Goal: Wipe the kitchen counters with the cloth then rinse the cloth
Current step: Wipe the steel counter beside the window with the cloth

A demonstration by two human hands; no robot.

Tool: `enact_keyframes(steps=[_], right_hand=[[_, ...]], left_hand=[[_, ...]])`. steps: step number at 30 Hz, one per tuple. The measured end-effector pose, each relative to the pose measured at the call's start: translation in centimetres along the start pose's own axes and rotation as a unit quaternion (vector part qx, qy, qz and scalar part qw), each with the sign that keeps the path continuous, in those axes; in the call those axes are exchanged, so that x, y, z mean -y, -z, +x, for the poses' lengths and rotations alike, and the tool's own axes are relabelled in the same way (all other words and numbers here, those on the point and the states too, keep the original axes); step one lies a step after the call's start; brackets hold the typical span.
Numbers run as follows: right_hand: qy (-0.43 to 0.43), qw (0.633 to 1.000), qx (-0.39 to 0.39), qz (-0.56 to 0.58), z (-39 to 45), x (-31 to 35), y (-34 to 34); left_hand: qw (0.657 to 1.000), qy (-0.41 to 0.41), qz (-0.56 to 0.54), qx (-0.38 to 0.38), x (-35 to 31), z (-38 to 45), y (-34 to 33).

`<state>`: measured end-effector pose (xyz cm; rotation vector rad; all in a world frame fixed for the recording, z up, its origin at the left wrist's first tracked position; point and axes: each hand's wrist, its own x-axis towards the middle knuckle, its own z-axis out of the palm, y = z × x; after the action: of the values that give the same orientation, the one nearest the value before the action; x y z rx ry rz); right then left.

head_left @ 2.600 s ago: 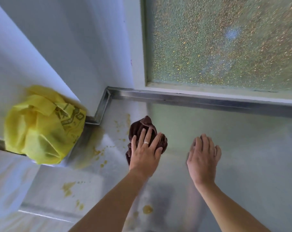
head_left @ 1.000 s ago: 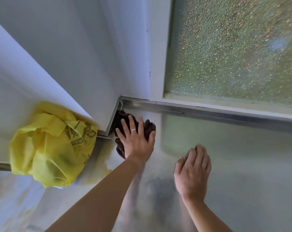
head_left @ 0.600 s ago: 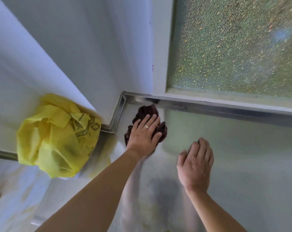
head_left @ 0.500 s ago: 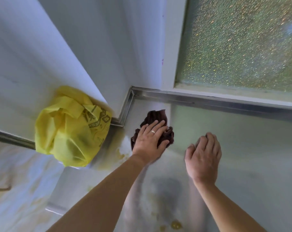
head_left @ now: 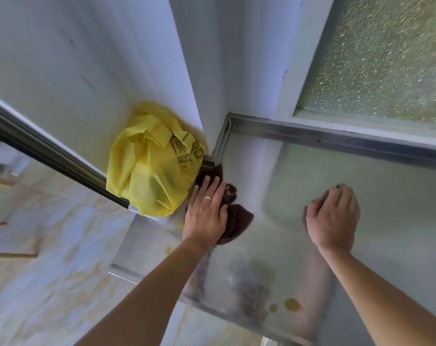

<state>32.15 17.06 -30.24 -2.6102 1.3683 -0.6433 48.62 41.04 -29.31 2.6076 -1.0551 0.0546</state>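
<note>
A dark brown cloth [head_left: 238,219] lies bunched on the stainless steel counter [head_left: 361,196] near its left edge. My left hand [head_left: 207,213] presses flat on the cloth with straight fingers, a ring on one finger. My right hand [head_left: 333,218] rests on the bare counter to the right, its fingers bent at the knuckles and holding nothing. Yellowish stains [head_left: 290,304] sit on the counter near its front edge.
A crumpled yellow plastic bag [head_left: 149,166] leans against the white wall at the counter's left edge, touching the cloth. A raised steel rim [head_left: 336,138] runs along the back under a frosted window [head_left: 381,61]. Marbled floor tiles [head_left: 49,270] lie below left.
My left hand has slid the cloth from the back corner toward the left edge, up against the yellow bag. The view has shifted right and down, showing the counter's front edge.
</note>
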Motion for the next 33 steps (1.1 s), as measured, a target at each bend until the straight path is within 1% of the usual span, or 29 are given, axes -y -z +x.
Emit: enact_keyframes(steps=[6,11,13,14,15,17,18,22,24,26,28,33], right_hand=[[-0.001,1.0,0.025,-0.004,-0.3,-0.3,-0.4],[0.026,0.997,0.067,0.0,-1.2,-0.8,-0.4],[0.05,0.995,0.082,-0.004,-2.4,-1.6,-0.5],[0.065,0.995,0.072,0.004,-4.6,-0.5,1.1],[0.079,0.995,0.065,0.009,-6.8,0.3,2.8],[0.095,0.992,0.087,-0.002,-8.8,-0.8,3.3],[0.1,0.99,0.094,-0.009,-9.8,-1.2,3.4],[0.112,0.988,0.108,-0.018,-12.2,-2.0,3.9],[0.103,0.99,0.098,-0.019,-12.7,-1.6,4.2],[0.097,0.991,0.091,-0.014,-12.8,-1.2,4.2],[0.095,0.992,0.084,-0.016,-12.7,-1.1,4.1],[0.092,0.992,0.084,-0.009,-12.8,-1.3,3.8]], left_hand=[[0.999,-0.021,0.012,0.048,-3.1,-1.2,-0.7],[0.995,-0.068,-0.029,0.07,-6.3,-4.5,-1.1],[0.994,-0.076,-0.054,0.052,-7.7,-5.6,-1.4],[0.993,-0.083,-0.066,0.044,-7.4,-7.4,0.4],[0.993,-0.1,-0.062,0.031,-6.8,-9.0,2.2],[0.991,-0.125,-0.048,0.019,-6.6,-9.5,2.2],[0.992,-0.122,-0.041,0.008,-5.6,-9.4,2.5],[0.999,-0.029,-0.019,-0.034,0.0,-9.1,4.3],[1.0,-0.013,0.008,-0.023,2.5,-9.6,5.3],[1.0,0.006,-0.001,0.007,4.2,-10.0,5.5],[0.999,0.02,-0.018,0.023,4.6,-10.5,5.0],[0.999,0.032,-0.034,0.016,2.7,-11.5,4.0]])
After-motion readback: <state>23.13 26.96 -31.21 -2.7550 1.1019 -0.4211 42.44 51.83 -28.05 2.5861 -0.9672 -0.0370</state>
